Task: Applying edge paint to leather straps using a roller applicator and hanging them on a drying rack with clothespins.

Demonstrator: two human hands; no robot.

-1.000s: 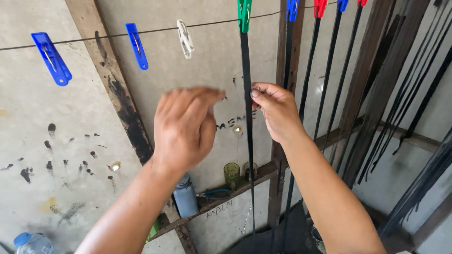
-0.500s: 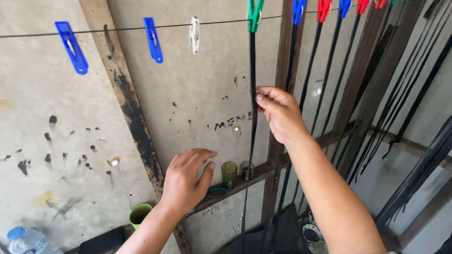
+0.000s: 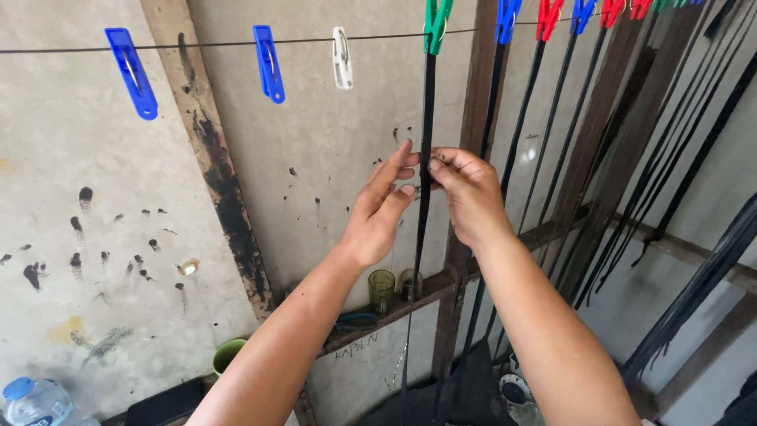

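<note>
A long black strip (image 3: 426, 118) hangs straight down from a green clothes peg (image 3: 435, 22) on a thin line (image 3: 213, 44) strung across the wall. My right hand (image 3: 467, 192) pinches this strip between thumb and fingers at about chest height. My left hand (image 3: 380, 207) is raised beside it, fingers apart, with the fingertips touching the same strip just left of my right hand. Further black strips (image 3: 552, 126) hang from blue (image 3: 506, 17) and red (image 3: 548, 16) pegs to the right.
Two blue pegs (image 3: 130, 71) (image 3: 268, 63) and a white peg (image 3: 341, 57) sit bare on the line to the left. A wooden ledge (image 3: 410, 300) holds two small glasses (image 3: 382, 290). A green cup (image 3: 227, 355) and a plastic bottle (image 3: 35, 402) stand low left.
My left hand dropped toward the ledge half a second ago and has come back up to the strip. My right hand stayed on the strip.
</note>
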